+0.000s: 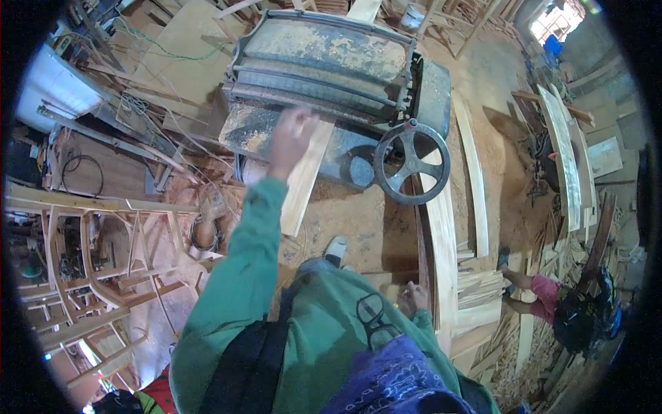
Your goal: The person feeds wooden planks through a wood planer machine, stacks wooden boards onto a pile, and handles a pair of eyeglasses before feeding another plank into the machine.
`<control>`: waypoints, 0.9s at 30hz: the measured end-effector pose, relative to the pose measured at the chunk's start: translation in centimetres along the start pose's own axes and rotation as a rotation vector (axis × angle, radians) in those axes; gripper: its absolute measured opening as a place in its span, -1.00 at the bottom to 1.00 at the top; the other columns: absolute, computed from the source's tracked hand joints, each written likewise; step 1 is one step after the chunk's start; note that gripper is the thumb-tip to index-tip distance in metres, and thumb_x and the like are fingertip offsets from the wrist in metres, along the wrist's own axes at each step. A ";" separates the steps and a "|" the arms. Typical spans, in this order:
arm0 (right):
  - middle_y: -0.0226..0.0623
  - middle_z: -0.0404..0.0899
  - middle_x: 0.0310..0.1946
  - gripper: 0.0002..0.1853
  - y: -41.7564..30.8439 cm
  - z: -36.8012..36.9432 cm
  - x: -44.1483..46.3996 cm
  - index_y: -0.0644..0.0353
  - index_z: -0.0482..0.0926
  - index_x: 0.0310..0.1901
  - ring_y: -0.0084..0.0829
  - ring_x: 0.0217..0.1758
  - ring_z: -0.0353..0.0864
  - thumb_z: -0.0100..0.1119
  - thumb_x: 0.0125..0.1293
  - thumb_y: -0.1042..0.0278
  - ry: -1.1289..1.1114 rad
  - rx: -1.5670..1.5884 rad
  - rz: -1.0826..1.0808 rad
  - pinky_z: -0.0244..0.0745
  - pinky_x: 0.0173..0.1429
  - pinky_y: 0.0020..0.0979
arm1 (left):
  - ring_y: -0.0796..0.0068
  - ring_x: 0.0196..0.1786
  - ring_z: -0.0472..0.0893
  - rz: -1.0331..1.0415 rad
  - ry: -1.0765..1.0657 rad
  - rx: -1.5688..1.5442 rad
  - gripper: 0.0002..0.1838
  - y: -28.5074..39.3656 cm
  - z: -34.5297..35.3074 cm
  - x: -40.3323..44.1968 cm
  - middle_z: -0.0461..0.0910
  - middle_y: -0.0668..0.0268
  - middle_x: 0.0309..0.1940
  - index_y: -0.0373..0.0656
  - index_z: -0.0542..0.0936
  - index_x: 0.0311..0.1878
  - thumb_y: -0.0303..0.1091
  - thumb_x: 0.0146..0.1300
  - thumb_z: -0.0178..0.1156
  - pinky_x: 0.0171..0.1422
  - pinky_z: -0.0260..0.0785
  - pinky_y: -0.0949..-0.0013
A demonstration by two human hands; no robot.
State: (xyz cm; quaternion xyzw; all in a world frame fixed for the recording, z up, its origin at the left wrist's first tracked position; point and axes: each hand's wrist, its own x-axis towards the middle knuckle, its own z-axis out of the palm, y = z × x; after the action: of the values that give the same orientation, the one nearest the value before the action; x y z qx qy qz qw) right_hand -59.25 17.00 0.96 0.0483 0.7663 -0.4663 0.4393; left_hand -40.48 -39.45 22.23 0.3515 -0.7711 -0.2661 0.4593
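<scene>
The pale board lies at the front of the machine, its far end at the machine's opening and its near end jutting past the bed toward the person. Unsupported there, it could sag or swing askew if pressed unevenly. The left hand is over the board, just before the machine's opening; blur hides whether it grips or merely rests. Fingers so close could be pinched if the board were drawn in suddenly. Right of the machine's front, beyond the handwheel, long planks reach back toward the person. The right hand is beside them, fingers curled, though I cannot tell whether it holds anything; a knock there might shift them.
</scene>
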 end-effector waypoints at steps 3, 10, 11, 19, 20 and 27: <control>-0.29 0.59 -0.47 -0.67 -2.4 0.9 -2.2 0.12 0.54 -0.28 -0.36 -0.46 0.64 0.26 0.43 0.01 0.040 0.012 0.108 0.54 -0.43 -0.29 | 0.05 0.38 0.45 0.068 -0.061 0.042 -0.44 -1.4 2.4 8.4 0.46 0.05 0.33 -0.06 0.50 0.31 0.02 0.36 0.24 0.47 0.26 0.06; -0.39 0.56 -0.54 -0.68 3.9 -4.0 -1.9 0.12 0.59 -0.40 -0.53 -0.64 0.44 0.33 0.37 0.07 0.068 -0.263 -0.162 0.35 -0.58 -0.43 | 0.02 0.68 -0.15 -0.137 -0.372 0.526 -0.14 -9.9 10.1 19.0 -0.12 0.20 0.66 0.35 0.02 0.63 0.43 0.35 -0.08 0.55 -0.51 -0.53; -0.40 0.56 -0.54 -0.68 3.2 -3.6 -2.7 0.12 0.60 -0.40 -0.54 -0.62 0.45 0.33 0.38 0.07 0.135 -0.151 -0.010 0.36 -0.56 -0.44 | 0.01 0.68 -0.16 -0.176 -0.410 0.597 -0.14 -10.6 10.9 19.1 -0.14 0.21 0.67 0.36 0.01 0.64 0.44 0.36 -0.11 0.55 -0.54 -0.54; -0.42 0.56 -0.52 -0.69 1.7 -4.6 -0.4 0.14 0.60 -0.37 -0.57 -0.57 0.47 0.31 0.40 0.07 0.152 -0.485 -0.031 0.37 -0.51 -0.45 | 0.02 0.65 -0.02 -0.042 -0.119 0.675 -0.15 -9.7 11.2 18.0 0.08 0.18 0.60 0.28 0.26 0.55 0.46 0.27 0.01 0.58 -0.48 -0.50; -0.42 0.56 -0.52 -0.69 1.6 -5.0 0.4 0.14 0.60 -0.36 -0.57 -0.56 0.47 0.31 0.40 0.07 0.148 -0.537 -0.062 0.37 -0.51 -0.45 | 0.01 0.64 0.01 -0.030 -0.078 0.639 -0.16 -9.6 11.1 17.5 0.12 0.16 0.58 0.25 0.29 0.54 0.44 0.28 0.03 0.58 -0.49 -0.49; -0.39 0.58 -0.49 -0.70 -5.2 -5.0 3.7 0.18 0.61 -0.30 -0.54 -0.50 0.49 0.29 0.41 0.09 0.055 -0.435 -0.123 0.41 -0.43 -0.39 | 0.08 0.61 0.10 -0.010 -0.009 0.712 -0.14 -10.9 11.8 17.5 0.16 0.17 0.56 0.29 0.31 0.53 0.49 0.23 0.06 0.60 -0.40 -0.43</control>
State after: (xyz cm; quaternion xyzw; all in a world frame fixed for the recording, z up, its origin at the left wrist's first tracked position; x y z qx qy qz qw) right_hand -67.17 16.60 2.69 -0.0820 0.8620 -0.3146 0.3890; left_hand -53.63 -58.85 18.25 0.4922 -0.8158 0.0153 0.3032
